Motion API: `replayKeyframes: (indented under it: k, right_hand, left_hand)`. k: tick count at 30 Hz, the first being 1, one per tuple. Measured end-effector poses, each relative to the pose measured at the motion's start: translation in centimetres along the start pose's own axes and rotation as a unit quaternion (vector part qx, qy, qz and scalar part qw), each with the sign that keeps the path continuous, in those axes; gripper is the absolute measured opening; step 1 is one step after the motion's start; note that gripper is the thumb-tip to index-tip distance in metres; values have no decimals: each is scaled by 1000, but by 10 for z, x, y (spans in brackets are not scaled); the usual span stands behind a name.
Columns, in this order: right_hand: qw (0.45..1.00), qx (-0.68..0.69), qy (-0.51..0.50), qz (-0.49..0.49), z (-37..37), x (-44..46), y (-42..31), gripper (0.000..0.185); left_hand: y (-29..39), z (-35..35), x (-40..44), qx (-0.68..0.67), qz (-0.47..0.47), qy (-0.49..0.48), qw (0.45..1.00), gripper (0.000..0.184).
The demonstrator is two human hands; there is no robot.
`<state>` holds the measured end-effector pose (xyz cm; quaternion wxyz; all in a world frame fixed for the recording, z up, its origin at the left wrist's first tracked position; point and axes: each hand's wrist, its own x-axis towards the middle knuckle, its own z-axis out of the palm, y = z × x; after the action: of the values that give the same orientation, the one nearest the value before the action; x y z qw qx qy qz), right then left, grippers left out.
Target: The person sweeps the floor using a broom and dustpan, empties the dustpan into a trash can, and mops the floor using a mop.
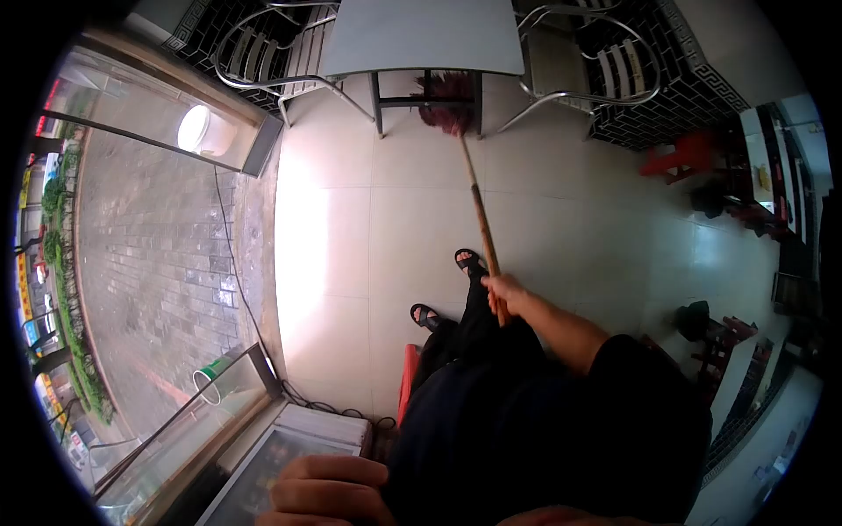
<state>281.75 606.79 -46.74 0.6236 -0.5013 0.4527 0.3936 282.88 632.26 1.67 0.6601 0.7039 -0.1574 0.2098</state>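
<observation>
My right hand (506, 294) is closed around the upper part of a mop's wooden handle (480, 210). The handle slants away from me to a shaggy dark red head (447, 118) on the tiled floor, by the metal legs under the front edge of a grey table (421, 35). Low at the left, close to the camera, the curled fingers of my left hand (326, 493) show pressed together. Whatever they may hold is hidden. Behind these fingers lies a glass-topped case (281, 456).
Metal-framed chairs (303, 61) (614, 70) flank the table. Red stools (680, 156) stand at the right. A doorway at the left opens onto grey paving (158, 237), with a cable (230, 254) along its sill. My sandaled feet (425, 316) are on the tiles.
</observation>
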Motion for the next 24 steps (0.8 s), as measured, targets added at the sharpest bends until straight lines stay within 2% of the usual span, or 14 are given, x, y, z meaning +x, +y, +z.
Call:
replayKeyframes:
  k: [5,7,8,10,11,13,17,19,20,22,23,24]
  right_hand:
    - [999,-28,-15,25,44,-96,56,32]
    - [998,-47,-29,40,47,-124,65,33]
    - [998,-39,-23,40,47,-132,72,33]
    - [989,-119,-61,69,44,-142,82,29]
    - [991,-105,-56,65,44,-145,94,29]
    - [981,-145,-82,94,44,-139,112,27]
    - [970,-159,-159,88,37,-132,129,24]
    - [964,-75,-223,124,23,-140,127,21]
    - [965,-66,-226,117,12,-145,130,21]
    - [955,-146,-253,48,-21,-164,140,16]
    - [957,-136,-252,42,-42,-178,145,16]
    - [974,-113,-190,48,-65,-199,148,15]
  left_hand:
    - [33,-68,-54,-46,35,2,998,39]
    - [46,-103,-66,-141,-76,-132,978,40]
    - [52,-107,-74,-148,-77,-138,976,40]
    - [61,-102,-86,-107,-49,-104,988,40]
    - [65,-95,-92,-116,-47,-116,985,40]
    - [73,-77,-111,-100,33,-4,994,37]
    - [87,-55,-129,-67,51,-21,996,29]
    - [100,-40,-129,-106,16,-56,993,31]
    - [104,-30,-128,-108,20,-67,992,31]
    - [112,-7,-125,-129,36,-126,983,39]
    - [115,6,-124,-133,38,-136,981,39]
    - [118,22,-125,-124,65,-174,975,35]
